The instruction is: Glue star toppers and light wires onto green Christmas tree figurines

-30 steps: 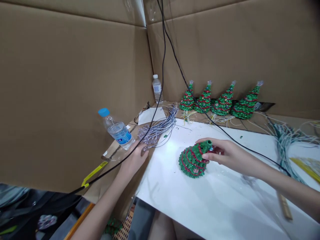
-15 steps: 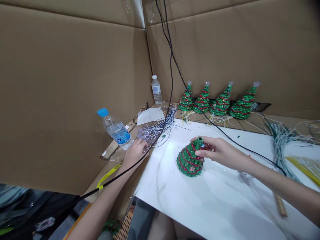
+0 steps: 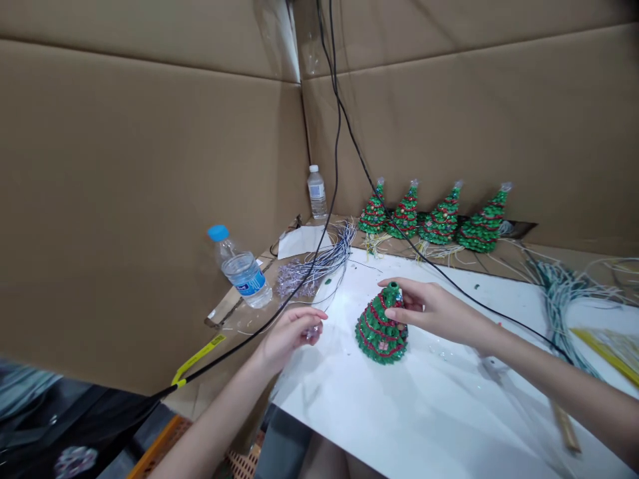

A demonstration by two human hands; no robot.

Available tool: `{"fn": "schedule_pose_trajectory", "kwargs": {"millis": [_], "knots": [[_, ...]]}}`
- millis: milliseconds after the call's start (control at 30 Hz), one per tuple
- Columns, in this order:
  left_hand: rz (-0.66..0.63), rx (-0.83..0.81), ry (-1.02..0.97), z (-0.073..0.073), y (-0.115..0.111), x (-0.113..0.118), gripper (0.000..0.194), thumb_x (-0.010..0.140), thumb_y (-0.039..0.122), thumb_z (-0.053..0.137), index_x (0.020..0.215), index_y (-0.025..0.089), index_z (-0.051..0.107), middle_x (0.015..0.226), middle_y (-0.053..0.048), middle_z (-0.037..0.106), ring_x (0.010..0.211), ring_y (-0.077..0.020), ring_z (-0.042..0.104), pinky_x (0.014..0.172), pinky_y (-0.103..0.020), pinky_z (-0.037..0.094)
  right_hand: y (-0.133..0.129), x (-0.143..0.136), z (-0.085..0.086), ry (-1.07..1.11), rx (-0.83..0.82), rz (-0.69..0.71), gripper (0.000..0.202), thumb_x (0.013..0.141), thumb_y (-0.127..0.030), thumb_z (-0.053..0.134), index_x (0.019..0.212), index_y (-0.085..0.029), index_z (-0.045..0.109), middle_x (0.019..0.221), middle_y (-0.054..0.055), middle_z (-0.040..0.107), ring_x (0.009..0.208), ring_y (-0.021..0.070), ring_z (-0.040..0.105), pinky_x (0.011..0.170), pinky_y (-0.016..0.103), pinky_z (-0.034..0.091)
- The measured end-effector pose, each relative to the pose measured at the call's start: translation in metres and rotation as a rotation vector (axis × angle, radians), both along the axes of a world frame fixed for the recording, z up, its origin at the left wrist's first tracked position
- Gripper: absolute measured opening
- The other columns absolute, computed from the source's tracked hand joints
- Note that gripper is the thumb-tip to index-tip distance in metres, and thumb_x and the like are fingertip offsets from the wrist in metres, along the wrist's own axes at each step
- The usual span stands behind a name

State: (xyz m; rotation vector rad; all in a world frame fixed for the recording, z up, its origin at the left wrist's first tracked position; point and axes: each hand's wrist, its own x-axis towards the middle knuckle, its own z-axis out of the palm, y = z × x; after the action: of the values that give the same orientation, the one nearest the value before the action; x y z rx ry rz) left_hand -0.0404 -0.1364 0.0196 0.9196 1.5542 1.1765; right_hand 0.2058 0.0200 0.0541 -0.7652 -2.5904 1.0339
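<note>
On the white board (image 3: 344, 392) stands a small green Christmas tree (image 3: 377, 332) with red garlands and an open hole at its top. My right hand (image 3: 417, 306) grips the tree's upper right side between thumb and fingers. Over the board's left edge, my left hand (image 3: 294, 336) is closed on a small clear plastic topper (image 3: 313, 330), mostly covered by the fingers. A pile of similar clear toppers (image 3: 294, 278) with thin white and dark wires (image 3: 337, 246) lies just beyond my left hand.
Several finished trees (image 3: 439, 219) with clear tops line the back cardboard wall (image 3: 449, 126). A blue-capped bottle (image 3: 247, 279) and a smaller bottle (image 3: 316, 193) stand left. Black cables (image 3: 342, 113) hang across the workspace. Green-white wires (image 3: 564, 293) and a wooden stick (image 3: 566, 426) lie right.
My left hand has moved right from the pile of toppers toward the tree, with a clear topper in its fingers. My right hand still holds the tree; the view has tilted slightly.
</note>
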Motion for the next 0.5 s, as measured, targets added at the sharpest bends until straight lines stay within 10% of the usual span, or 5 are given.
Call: {"fn": "schedule_pose_trajectory", "kwargs": {"millis": [300, 500], "knots": [[-0.248, 0.284, -0.466, 0.07, 0.034, 0.042, 0.046, 0.072, 0.033, 0.054, 0.108, 0.011, 0.071, 0.109, -0.014, 0.071, 0.087, -0.0224, 0.066, 0.073, -0.03, 0.05, -0.022, 0.006, 0.049, 0.249, 0.29, -0.047, 0.055, 0.087, -0.042, 0.063, 0.135, -0.023, 0.047, 0.071, -0.005, 0.051, 0.056, 0.0093, 0.046, 0.053, 0.021, 0.038], [-0.467, 0.485, -0.004, 0.12, 0.067, 0.069, 0.023, 0.076, 0.009, 0.054, 0.087, 0.015, 0.074, 0.081, -0.002, 0.07, 0.077, -0.0136, 0.063, 0.071, -0.024, 0.048, -0.033, -0.001, 0.074, 0.438, 0.488, 0.043, 0.031, 0.092, -0.026, 0.057, 0.123, -0.025, 0.058, 0.086, -0.002, 0.065, 0.06, 0.0075, 0.051, 0.054, 0.02, 0.041]]}}
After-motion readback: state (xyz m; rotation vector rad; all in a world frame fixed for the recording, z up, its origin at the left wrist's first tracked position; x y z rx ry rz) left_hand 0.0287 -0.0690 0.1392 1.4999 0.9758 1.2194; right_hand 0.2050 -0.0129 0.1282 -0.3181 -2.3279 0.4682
